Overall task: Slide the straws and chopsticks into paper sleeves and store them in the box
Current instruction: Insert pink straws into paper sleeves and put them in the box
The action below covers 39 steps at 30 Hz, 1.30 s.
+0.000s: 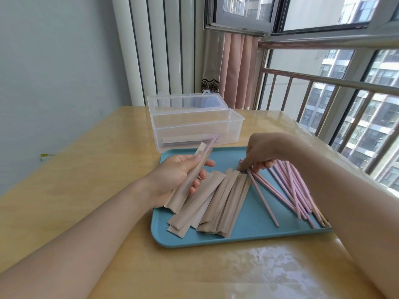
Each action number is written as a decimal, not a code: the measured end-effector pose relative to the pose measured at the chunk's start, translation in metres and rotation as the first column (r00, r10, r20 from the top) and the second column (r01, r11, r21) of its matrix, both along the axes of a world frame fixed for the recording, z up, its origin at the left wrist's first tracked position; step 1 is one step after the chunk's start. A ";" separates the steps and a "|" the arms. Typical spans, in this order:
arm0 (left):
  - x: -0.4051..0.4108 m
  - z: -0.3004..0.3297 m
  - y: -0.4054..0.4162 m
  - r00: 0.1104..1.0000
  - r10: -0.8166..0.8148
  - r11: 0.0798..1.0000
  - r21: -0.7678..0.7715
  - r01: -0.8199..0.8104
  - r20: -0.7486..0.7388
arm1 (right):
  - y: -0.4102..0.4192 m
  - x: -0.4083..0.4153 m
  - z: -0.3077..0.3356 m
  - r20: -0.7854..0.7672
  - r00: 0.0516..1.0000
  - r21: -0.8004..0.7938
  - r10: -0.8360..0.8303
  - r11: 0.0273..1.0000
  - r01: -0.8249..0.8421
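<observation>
Item: my left hand [181, 175] — fingers curled round one brown paper sleeve [187, 180] with a pink straw [209, 145] poking from its 1 o'clock end, so this one looks filled and ready to store.

Item: my right hand [261, 154] — fingertips pinching at the far tips of the loose pink straws [291, 190], at 3 o'clock on the blue plastic tray [248, 234].

Item: clear plastic box [194, 130], lid up, at 12 o'clock — a few filled sleeves inside, perhaps three; count uncertain.

Item: empty brown sleeves [216, 201], tray centre — roughly ten. Loose straws — fifteen or more, overlapping. Chopsticks — I cannot tell them apart.

Progress: early; most remains.
</observation>
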<state>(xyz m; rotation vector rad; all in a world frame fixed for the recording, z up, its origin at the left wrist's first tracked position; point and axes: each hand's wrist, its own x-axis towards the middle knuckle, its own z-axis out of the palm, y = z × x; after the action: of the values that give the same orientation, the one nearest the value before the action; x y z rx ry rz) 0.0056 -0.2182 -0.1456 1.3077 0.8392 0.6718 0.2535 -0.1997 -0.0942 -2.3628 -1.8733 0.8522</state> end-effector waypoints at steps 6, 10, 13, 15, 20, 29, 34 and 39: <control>0.000 0.000 0.000 1.000 0.003 1.000 -0.012 -0.003 -0.003 | 0.000 0.012 0.006 -0.229 0.973 0.068 -0.030 0.997 0.047; 0.000 0.000 0.000 1.000 0.001 1.000 -0.014 -0.001 -0.007 | -0.012 0.037 0.035 -0.618 0.786 0.177 -0.017 0.971 0.160; 0.000 0.001 -0.001 1.000 -0.016 1.000 -0.006 0.016 -0.015 | -0.010 0.038 0.041 -0.907 0.417 0.194 0.054 0.934 0.302; 0.000 0.001 -0.002 0.999 -0.030 1.000 -0.006 0.030 -0.013 | -0.002 0.031 0.036 -0.964 0.234 0.224 0.127 0.860 0.458; 0.001 0.002 -0.003 0.999 -0.038 0.999 0.010 0.038 -0.019 | 0.004 0.017 0.025 -0.973 0.160 0.229 0.164 0.730 0.644; 0.001 0.004 -0.004 0.998 -0.054 0.998 0.024 0.055 -0.024 | 0.003 0.009 0.020 -0.972 0.202 0.224 0.120 0.727 0.649; 0.000 0.002 -0.003 0.997 -0.067 0.997 0.024 0.068 -0.028 | 0.002 0.007 0.020 -0.963 0.242 0.245 0.121 0.770 0.590; 0.000 0.002 -0.002 0.995 -0.098 0.995 -0.002 0.098 -0.009 | -0.002 -0.002 0.018 -0.926 0.354 0.297 0.130 0.831 0.471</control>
<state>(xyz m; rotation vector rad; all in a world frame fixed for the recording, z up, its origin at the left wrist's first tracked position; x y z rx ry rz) 0.0056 -0.2204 -0.1437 1.3425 0.7776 0.5887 0.2512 -0.2013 -0.0757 -1.1711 -1.0638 1.1044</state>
